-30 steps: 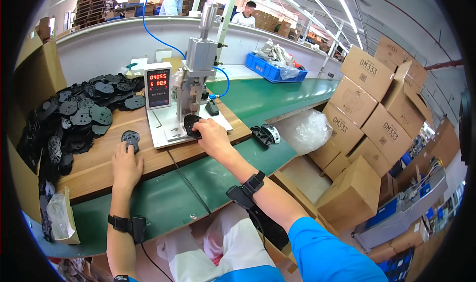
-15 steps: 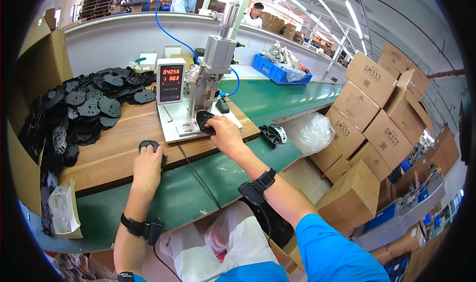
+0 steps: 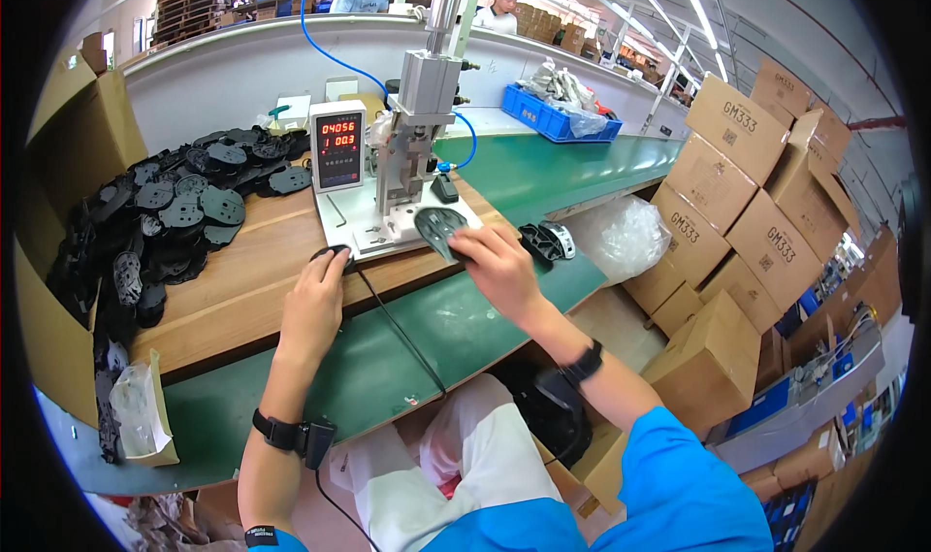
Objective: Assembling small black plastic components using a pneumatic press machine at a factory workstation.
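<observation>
My right hand (image 3: pixel 502 269) pinches a black oval plastic plate (image 3: pixel 438 228) by its near end. The plate is tilted up, just in front of and to the right of the base of a small upright metal press (image 3: pixel 427 88). Further left, my left hand (image 3: pixel 312 305) has its fingers closed on another dark rounded plastic piece (image 3: pixel 334 251), mostly covered by the fingertips. That hand rests at the wooden board's (image 3: pixel 262 261) near edge, beside the press's white base (image 3: pixel 361 245). A counter box (image 3: pixel 337 145) with red digits stands left of the press.
A large heap of black plastic plates (image 3: pixel 184 208) covers the left of the board, beside an open carton (image 3: pixel 68 329). A black cable (image 3: pixel 393 314) crosses the green bench. Black-and-white shell pieces (image 3: pixel 549 242) lie at the right, near a clear plastic bag (image 3: pixel 621 237) and stacked cartons (image 3: pixel 732 125).
My right hand has drawn the black plate away from the press base, toward the right and nearer me. My left hand has shifted closer to the press with its piece. The view has turned slightly.
</observation>
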A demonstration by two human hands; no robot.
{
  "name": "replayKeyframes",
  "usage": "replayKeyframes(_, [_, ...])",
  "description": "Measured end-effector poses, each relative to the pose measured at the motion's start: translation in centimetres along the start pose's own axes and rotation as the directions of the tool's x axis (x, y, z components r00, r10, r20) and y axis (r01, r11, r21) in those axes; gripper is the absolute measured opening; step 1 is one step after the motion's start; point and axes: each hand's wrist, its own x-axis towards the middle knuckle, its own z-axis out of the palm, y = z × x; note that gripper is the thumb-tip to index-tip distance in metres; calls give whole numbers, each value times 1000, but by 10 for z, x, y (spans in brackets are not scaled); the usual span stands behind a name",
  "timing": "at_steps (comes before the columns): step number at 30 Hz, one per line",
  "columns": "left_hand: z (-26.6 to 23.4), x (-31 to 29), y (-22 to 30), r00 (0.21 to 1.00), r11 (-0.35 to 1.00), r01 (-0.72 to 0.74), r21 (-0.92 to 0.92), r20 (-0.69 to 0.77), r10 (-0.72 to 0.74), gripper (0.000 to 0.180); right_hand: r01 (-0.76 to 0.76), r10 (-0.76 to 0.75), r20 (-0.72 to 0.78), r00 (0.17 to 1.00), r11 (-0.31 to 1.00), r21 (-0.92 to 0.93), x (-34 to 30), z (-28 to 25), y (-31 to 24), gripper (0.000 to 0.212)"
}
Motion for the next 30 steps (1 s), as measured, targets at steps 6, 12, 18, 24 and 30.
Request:
replayKeyframes(6, [12,7,16,987,986,-159,-48,1,160,56,-5,15,71,997,991,-134,-101,-86,-43,41])
replayKeyframes(12, [40,28,49,930,935,-353,33,121,347,55,-266,287,92,954,945,-189,-200,-125,-42,44])
replayKeyframes(18, [80,66,70,911,917,-398,-15,113,397,53,-804,806,-29,591,585,-101,-350,-125,-45,41])
replayKeyframes(24, [107,80,44,949,922,-308,236,144,280,51,-980,971,-131,198,195,-40,-457,-145,-60,39])
replayKeyframes(30, [105,90,57,964,963,-242,115,139,226,44,-974,976,-126,180,159,-159,-538,-144,-65,37])
